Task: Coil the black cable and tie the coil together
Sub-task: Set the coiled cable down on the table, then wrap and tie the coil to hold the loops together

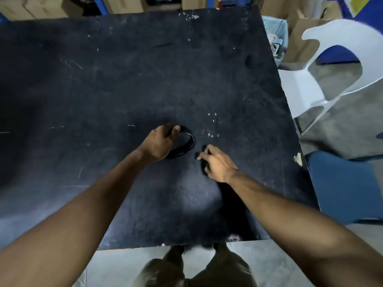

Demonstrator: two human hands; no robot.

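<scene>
The black cable (187,142) is wound into a small round coil of several loops, resting on the dark table (124,79) near its middle. My left hand (160,141) grips the coil's left side, thumb over the top of the loops. My right hand (216,162) hovers just right of the coil, apart from it, fingers curled and pinched together near the table surface. Something dark lies under its fingers, but I cannot tell whether it is a tie or a shadow.
A white plastic chair (323,65) stands off the table's right edge, and a blue seat (342,183) sits nearer on the right. Cardboard boxes (41,7) line the far side. White flecks (211,125) dot the tabletop.
</scene>
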